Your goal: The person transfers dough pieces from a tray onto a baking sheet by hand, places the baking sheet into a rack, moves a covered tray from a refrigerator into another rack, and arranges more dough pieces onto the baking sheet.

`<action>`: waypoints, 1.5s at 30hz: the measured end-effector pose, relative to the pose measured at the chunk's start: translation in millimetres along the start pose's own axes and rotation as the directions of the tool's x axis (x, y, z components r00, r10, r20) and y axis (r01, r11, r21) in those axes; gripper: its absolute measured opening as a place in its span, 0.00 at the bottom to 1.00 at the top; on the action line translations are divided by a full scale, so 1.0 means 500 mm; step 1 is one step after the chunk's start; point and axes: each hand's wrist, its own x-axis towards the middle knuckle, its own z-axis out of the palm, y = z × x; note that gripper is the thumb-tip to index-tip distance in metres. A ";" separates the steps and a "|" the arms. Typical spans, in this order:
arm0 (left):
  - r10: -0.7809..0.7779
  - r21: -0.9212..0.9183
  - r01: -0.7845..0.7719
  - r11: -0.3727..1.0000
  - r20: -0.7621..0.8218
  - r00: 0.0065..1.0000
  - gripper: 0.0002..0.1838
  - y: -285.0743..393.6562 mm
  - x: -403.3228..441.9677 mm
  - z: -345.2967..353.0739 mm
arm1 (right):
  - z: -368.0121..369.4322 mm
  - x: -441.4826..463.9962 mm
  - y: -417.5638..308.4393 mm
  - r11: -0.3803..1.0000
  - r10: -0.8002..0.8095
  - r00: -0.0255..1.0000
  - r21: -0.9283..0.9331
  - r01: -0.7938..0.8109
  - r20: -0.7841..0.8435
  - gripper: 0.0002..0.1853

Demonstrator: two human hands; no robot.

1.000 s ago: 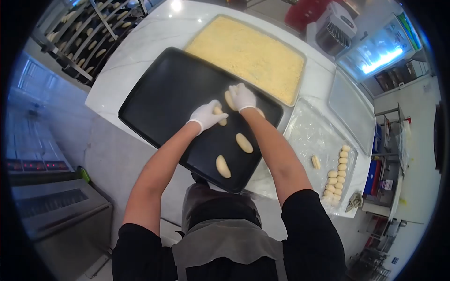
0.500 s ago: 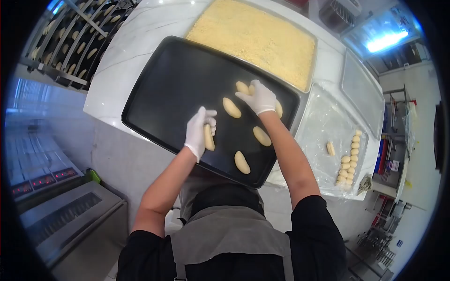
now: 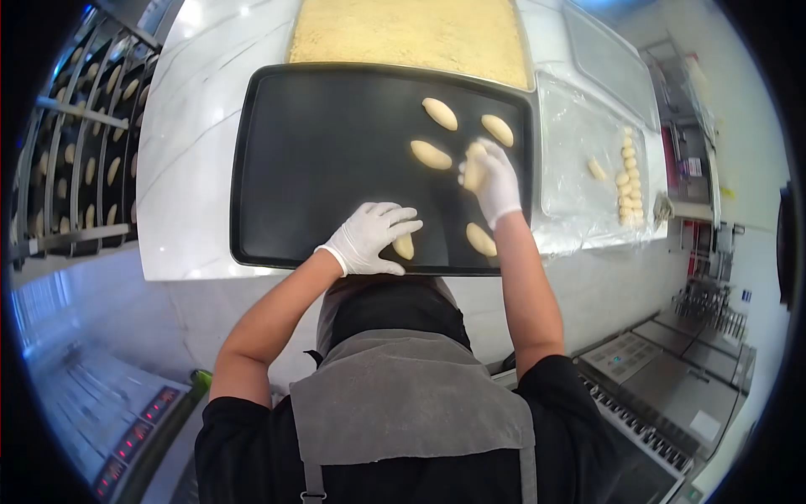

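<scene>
My gloved right hand (image 3: 495, 178) closes around a pale oblong dough piece (image 3: 475, 166) over the right part of the black baking tray (image 3: 327, 160). Near the tray's front edge, my gloved left hand (image 3: 374, 238) has its fingers stretched out, the thumb apart. Another dough piece (image 3: 404, 245) shows beneath those fingers, partly hidden. Further pieces lie separately on the tray: one at the back (image 3: 439, 113), one by the right rim (image 3: 497, 130), one left of my right hand (image 3: 431, 154), and one close to the front right corner (image 3: 481, 239).
Behind the black tray is a tray of yellow crumbs (image 3: 411, 38). To the right, a plastic-covered tray (image 3: 579, 126) bears a row of small dough balls (image 3: 628, 176) and a single piece (image 3: 597, 169). A rack (image 3: 84, 113) of loaded trays stands at left.
My view has turned, so the tray appears straighter. My right hand has left the back dough piece and grasped one nearer me. My left fingers have opened over their piece.
</scene>
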 end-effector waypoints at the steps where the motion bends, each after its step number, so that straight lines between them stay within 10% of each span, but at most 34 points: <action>1: 0.023 -0.005 -0.022 1.000 0.012 1.000 0.20 -0.017 -0.003 -0.006 | -0.019 -0.036 0.007 0.999 -0.029 1.000 0.015 0.029 -0.003 0.23; 5: 0.050 -0.079 -0.024 0.997 0.345 0.937 0.20 -0.072 0.001 0.017 | -0.071 -0.168 0.021 0.986 -0.158 0.975 0.033 0.165 -0.155 0.26; 13: 0.124 0.244 -0.125 0.962 0.019 0.992 0.19 -0.018 0.085 0.044 | -0.018 -0.245 0.017 0.869 -0.487 0.871 -0.133 0.476 -0.064 0.24; 14: -0.057 -0.238 0.038 0.971 -0.074 0.996 0.20 -0.008 0.077 0.036 | 0.002 -0.239 0.034 0.817 -0.546 0.837 -0.229 0.530 -0.011 0.25; 16: -0.419 -0.939 0.176 0.296 0.038 0.907 0.24 -0.002 0.069 0.015 | 0.063 -0.227 0.041 0.654 -0.617 0.768 -0.431 0.621 0.172 0.27; 20: -0.524 -0.963 0.260 0.064 0.189 0.831 0.27 -0.041 0.065 -0.038 | 0.120 -0.157 0.060 0.421 -0.667 0.664 -0.565 0.710 0.338 0.30; 23: -0.673 -0.930 0.274 0.245 0.040 0.738 0.26 -0.150 0.089 -0.082 | 0.099 -0.016 0.048 0.464 -0.652 0.744 -0.698 0.546 0.148 0.32; 26: -0.616 -0.737 0.340 0.584 -0.130 0.777 0.24 -0.312 0.141 -0.079 | 0.063 0.153 0.035 0.157 -0.730 0.638 -0.847 0.508 0.247 0.29; 28: -0.454 -0.396 0.344 0.851 -0.226 0.862 0.20 -0.368 0.171 -0.084 | 0.065 0.204 0.016 -0.010 -0.386 0.800 -0.869 0.494 0.459 0.27; 30: -0.339 -0.157 0.306 0.939 -0.277 0.899 0.20 -0.380 0.183 -0.097 | 0.074 0.221 0.028 0.012 -0.407 0.795 -0.868 0.497 0.450 0.26; 32: -0.068 0.325 0.159 0.932 -0.275 0.959 0.19 -0.382 0.190 -0.103 | 0.075 0.229 0.041 0.042 -0.454 0.788 -0.873 0.486 0.417 0.24; 40: -0.049 0.251 0.057 0.966 -0.040 0.998 0.16 -0.388 0.206 -0.089 | 0.071 0.177 0.020 -0.091 -0.696 0.492 -0.744 0.662 0.522 0.22; 43: -0.074 0.271 0.093 0.958 -0.078 0.994 0.18 -0.413 0.211 -0.087 | 0.080 0.074 0.044 -0.102 -0.448 0.724 -0.834 0.541 0.524 0.21; 45: -0.082 0.281 0.106 0.954 -0.096 0.992 0.19 -0.420 0.214 -0.082 | 0.063 0.077 0.091 -0.112 -0.476 0.703 -0.830 0.547 0.528 0.21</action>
